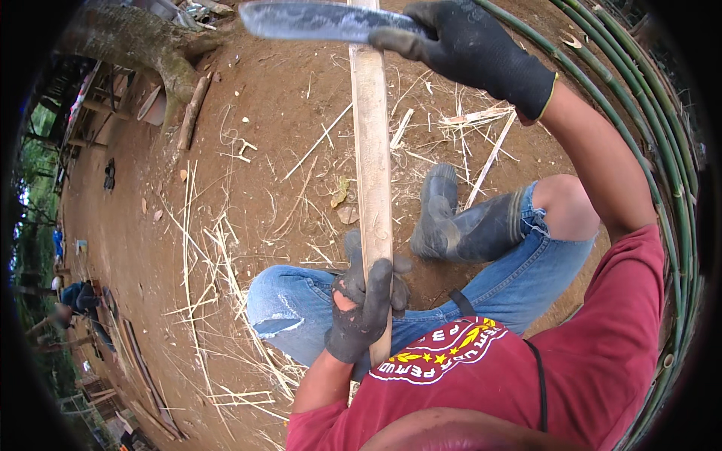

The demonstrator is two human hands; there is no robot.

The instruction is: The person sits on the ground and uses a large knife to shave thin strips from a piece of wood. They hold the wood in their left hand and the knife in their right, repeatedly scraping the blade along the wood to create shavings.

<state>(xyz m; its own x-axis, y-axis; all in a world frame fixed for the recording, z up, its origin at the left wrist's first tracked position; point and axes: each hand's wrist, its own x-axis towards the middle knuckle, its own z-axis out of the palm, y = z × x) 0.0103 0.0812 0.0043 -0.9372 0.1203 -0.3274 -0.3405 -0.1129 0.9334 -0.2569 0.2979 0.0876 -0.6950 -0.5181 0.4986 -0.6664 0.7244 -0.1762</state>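
My left hand [361,304], in a dark worn glove with a torn patch, is wrapped round the lower part of a long pale split bamboo strip [372,158]. The strip runs from my lap up past the top of the picture. At its far end my right hand [459,45], in a black glove, grips the handle of a machete [308,21]. Its broad grey blade points left and lies across the strip in the view; whether it touches the strip I cannot tell. Part of the handle is hidden by my fingers.
Thin bamboo shavings [218,248] litter the brown ground to the left and beyond my boot [444,214]. Long green bamboo poles [639,90] curve along the right side. A tree trunk [143,49] stands at far left, and another person [83,301] is bent low at the left.
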